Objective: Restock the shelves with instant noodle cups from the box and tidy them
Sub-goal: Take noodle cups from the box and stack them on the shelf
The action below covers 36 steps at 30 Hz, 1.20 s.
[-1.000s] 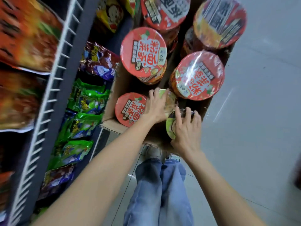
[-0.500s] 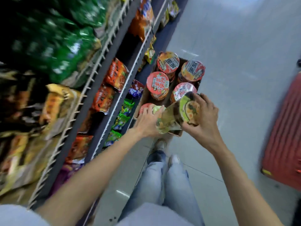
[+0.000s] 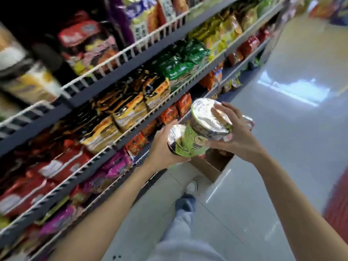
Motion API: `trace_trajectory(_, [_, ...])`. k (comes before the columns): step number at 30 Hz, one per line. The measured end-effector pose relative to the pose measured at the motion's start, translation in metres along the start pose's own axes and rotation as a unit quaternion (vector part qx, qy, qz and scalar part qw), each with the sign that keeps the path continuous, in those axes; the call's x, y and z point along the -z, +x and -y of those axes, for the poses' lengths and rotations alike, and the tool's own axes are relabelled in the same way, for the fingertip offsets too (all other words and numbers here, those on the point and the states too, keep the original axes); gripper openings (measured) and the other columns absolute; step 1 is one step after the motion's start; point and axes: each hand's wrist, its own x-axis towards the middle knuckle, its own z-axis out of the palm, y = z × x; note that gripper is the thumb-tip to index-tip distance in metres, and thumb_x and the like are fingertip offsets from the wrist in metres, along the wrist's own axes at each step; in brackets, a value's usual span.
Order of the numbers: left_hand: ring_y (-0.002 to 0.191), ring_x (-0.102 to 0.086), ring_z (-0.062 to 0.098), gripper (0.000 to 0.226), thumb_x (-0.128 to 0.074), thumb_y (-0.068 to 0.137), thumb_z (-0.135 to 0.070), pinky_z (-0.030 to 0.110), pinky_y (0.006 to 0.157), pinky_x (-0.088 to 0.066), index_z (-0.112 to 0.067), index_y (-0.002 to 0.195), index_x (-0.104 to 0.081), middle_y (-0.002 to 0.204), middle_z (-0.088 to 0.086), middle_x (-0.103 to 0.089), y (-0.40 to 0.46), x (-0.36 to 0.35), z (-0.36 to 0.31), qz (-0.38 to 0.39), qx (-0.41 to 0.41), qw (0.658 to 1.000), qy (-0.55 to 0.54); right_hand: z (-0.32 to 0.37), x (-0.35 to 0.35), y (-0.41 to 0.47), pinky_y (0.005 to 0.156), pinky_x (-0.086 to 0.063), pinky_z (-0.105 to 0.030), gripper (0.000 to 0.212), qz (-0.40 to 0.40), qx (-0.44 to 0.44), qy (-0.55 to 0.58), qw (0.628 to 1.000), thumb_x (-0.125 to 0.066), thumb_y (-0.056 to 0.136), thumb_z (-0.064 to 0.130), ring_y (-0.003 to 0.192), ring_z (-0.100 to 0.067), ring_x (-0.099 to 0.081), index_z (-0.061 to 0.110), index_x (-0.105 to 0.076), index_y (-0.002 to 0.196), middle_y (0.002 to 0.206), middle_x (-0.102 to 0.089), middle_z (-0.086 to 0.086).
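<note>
At far left we see the shelves [image 3: 120,129], tiered grey boards with white wire front rails that keep the soft noodle packets [image 3: 120,110] from sliding off; the packets lie in colour-sorted rows, though blur hides their labels. Moving right, our left hand [image 3: 162,146] cups the lower green cup [image 3: 180,146] from below and behind, fingers curled round its base, which we judge supports its weight while it is carried toward the shelves. Touching it on the upper right is a second green cup [image 3: 209,121], lying tilted with its foil lid turned toward the camera; our right hand [image 3: 237,134] grips this one from the far side, fingers spread over the lid rim and thumb under the wall. The two cups are pressed together between the hands, probably so both travel in one trip. Below them, on the floor [image 3: 282,166], stands the cardboard box [image 3: 211,168], open at the top; only one corner shows, and we cannot tell what remains inside. A shoe [image 3: 191,187] and a trouser leg [image 3: 184,219] stand just beside it.
</note>
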Motion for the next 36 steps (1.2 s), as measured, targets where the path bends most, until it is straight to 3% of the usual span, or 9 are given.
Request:
trace_trajectory(2, [0.135,-0.031,0.009,0.109,-0.09,0.054,-0.042,0.039,0.108,-0.033,-0.037,0.142,-0.026,0.146,-0.013,-0.035,-0.049,0.024,-0.012,-0.028,0.016,0.999,-0.032,0.031,-0.018,-0.017,0.107,-0.04,-0.039,0.097,0.002,0.019,0.106,0.994,-0.088,0.056,0.044,0.132,-0.009,-0.039,0.044,-0.033,0.136,0.147,-0.033,0.006])
trace_trajectory(6, [0.127,-0.028,-0.016,0.117,-0.089,0.052,-0.036,0.016,0.103,-0.026,-0.038,0.146,-0.018,0.139,-0.028,-0.031,-0.136,0.086,-0.045,-0.098,0.05,0.991,-0.073,0.1,-0.073,-0.04,0.088,-0.052,-0.027,0.093,-0.022,-0.015,0.302,0.953,-0.09,0.047,0.047,0.112,-0.013,-0.061,0.035,-0.044,0.126,0.122,-0.063,0.01])
trace_trajectory(9, [0.123,-0.024,-0.012,0.115,-0.086,0.051,-0.042,0.018,0.099,-0.024,-0.046,0.142,-0.016,0.134,-0.031,-0.027,-0.19,0.141,-0.065,-0.164,0.062,0.983,-0.047,0.153,-0.115,-0.046,0.091,-0.048,-0.035,0.085,0.022,0.009,0.314,0.949,-0.086,0.048,0.057,0.11,-0.015,-0.062,0.031,-0.052,0.121,0.115,-0.067,0.01])
trace_trajectory(14, [0.122,-0.022,-0.015,0.107,-0.078,0.062,-0.05,0.02,0.095,-0.028,-0.047,0.145,-0.011,0.127,-0.047,-0.022,-0.264,0.24,-0.084,-0.224,0.051,0.973,-0.009,0.258,-0.175,-0.048,0.112,-0.033,-0.045,0.144,0.154,0.054,0.263,0.951,-0.085,0.033,0.068,0.133,-0.015,-0.042,0.042,-0.003,0.148,0.151,-0.036,0.004])
trace_trajectory(19, [0.123,-0.034,-0.013,0.103,-0.077,0.06,-0.057,0.013,0.095,-0.034,-0.053,0.141,-0.013,0.125,-0.042,-0.036,-0.338,0.35,-0.09,-0.268,0.016,0.963,0.002,0.373,-0.243,-0.052,0.106,-0.04,-0.047,0.116,0.179,0.122,0.296,0.93,-0.086,0.047,0.061,0.127,-0.018,-0.05,0.032,-0.028,0.143,0.14,-0.05,0.004])
trace_trajectory(23, [0.125,-0.021,-0.018,0.113,-0.078,0.055,-0.058,0.017,0.098,-0.026,-0.052,0.144,-0.008,0.125,-0.049,-0.024,-0.396,0.435,-0.079,-0.352,-0.031,0.933,0.072,0.468,-0.315,-0.065,0.081,-0.054,-0.03,0.09,0.188,0.148,0.382,0.893,-0.083,0.057,0.045,0.103,-0.013,-0.066,0.018,-0.045,0.134,0.121,-0.065,0.001])
trace_trajectory(26, [0.136,-0.019,-0.006,0.117,-0.078,0.051,-0.058,0.026,0.107,-0.026,-0.045,0.146,-0.012,0.147,-0.027,-0.024,-0.437,0.498,-0.059,-0.411,-0.049,0.903,0.116,0.53,-0.378,-0.076,0.078,-0.054,-0.028,0.09,0.161,0.17,0.423,0.876,-0.084,0.059,0.047,0.101,-0.011,-0.067,0.018,-0.044,0.134,0.12,-0.065,0.002])
trace_trajectory(34, [0.122,-0.042,-0.006,0.119,-0.078,0.039,-0.058,-0.001,0.091,-0.031,-0.025,0.143,-0.031,0.134,-0.015,-0.047,-0.534,0.64,-0.025,-0.525,-0.088,0.838,0.119,0.664,-0.514,-0.094,0.093,-0.052,-0.042,0.091,0.161,0.24,0.431,0.855,-0.087,0.053,0.049,0.106,-0.013,-0.065,0.022,-0.048,0.13,0.117,-0.067,0.005])
trace_trajectory(36, [0.121,-0.044,-0.004,0.117,-0.079,0.039,-0.057,0.001,0.092,-0.032,-0.025,0.142,-0.035,0.131,-0.016,-0.049,-0.553,0.668,-0.021,-0.551,-0.088,0.819,0.135,0.694,-0.538,-0.096,0.096,-0.05,-0.045,0.086,0.156,0.266,0.408,0.859,-0.084,0.053,0.053,0.106,-0.012,-0.065,0.024,-0.05,0.127,0.115,-0.068,0.007])
